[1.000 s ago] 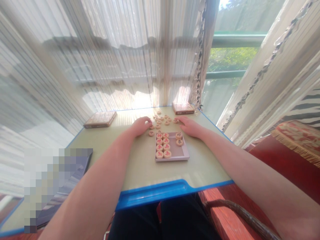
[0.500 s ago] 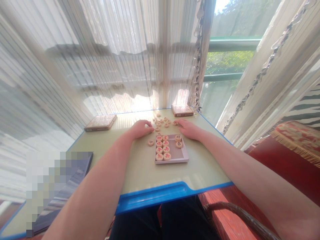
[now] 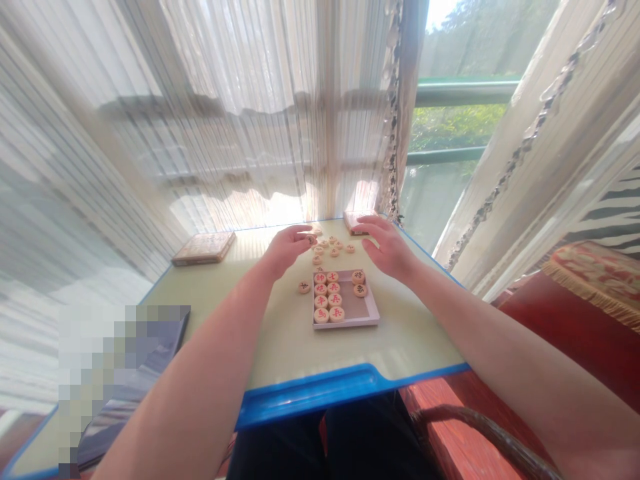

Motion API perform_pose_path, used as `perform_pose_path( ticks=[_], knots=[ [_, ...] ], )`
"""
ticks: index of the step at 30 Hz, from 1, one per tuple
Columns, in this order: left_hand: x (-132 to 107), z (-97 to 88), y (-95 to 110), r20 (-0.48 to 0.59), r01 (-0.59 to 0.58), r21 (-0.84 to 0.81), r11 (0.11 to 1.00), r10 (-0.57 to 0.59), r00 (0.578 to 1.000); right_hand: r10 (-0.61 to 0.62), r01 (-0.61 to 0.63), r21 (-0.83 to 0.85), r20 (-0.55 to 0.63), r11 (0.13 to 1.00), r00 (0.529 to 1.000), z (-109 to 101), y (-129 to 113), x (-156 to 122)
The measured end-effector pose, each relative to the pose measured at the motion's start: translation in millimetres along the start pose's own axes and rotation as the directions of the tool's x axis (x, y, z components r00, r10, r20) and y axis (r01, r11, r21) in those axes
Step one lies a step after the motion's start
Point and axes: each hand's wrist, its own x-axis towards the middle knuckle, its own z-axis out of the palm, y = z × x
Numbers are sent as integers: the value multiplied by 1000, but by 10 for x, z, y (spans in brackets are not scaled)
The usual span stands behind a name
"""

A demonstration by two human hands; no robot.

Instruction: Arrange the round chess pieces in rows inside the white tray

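Note:
My left hand (image 3: 287,247) hovers over the far part of a pale green table (image 3: 280,333) with a blue rim, fingers curled and pinched on a round wooden chess piece (image 3: 311,239). My right hand (image 3: 387,247) is raised beside it, fingers spread, holding nothing. Between the two hands lie several loose round pieces (image 3: 333,247). Nearer to me sits a shallow grey tray (image 3: 360,310) holding two columns of red-marked pieces (image 3: 327,297) and two pieces at its far right. One piece (image 3: 303,287) lies just left of the tray.
A flat brown box (image 3: 204,247) lies at the table's far left, another (image 3: 356,220) at the far right behind my right hand. A dark, partly blurred flat thing (image 3: 125,373) lies at near left. Sheer curtains and a window surround the table. A red cushion is at right.
Both hands have lifted off the table and moved away from me toward the far edge. My left hand now pinches a piece; my right hand's fingers have spread.

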Motion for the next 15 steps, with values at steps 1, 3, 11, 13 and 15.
perform_pose_path(
  ticks=[1, 3, 11, 13, 15],
  knots=[
    [-19, 46, 56, 37, 6, -68, 998, -4, 999, -21, 21, 18, -8, 1000, 1000, -18, -39, -1],
    [-60, 133, 156, 114, 30, -167, 985, -11, 993, -49, 48, 56, 15, 997, 999, -24, -112, -15],
    [-151, 295, 295, 281, 122, -138, 983, -80, 956, -45, 32, 94, 136, 995, 990, 54, -239, -56],
    [-163, 309, 309, 294, 119, -130, 984, -76, 953, -32, 24, 72, 119, 997, 992, 52, -235, -53],
    [-172, 322, 323, 294, 112, -132, 985, -69, 953, -22, 17, 58, 100, 998, 995, 44, -238, -49]
  ],
)
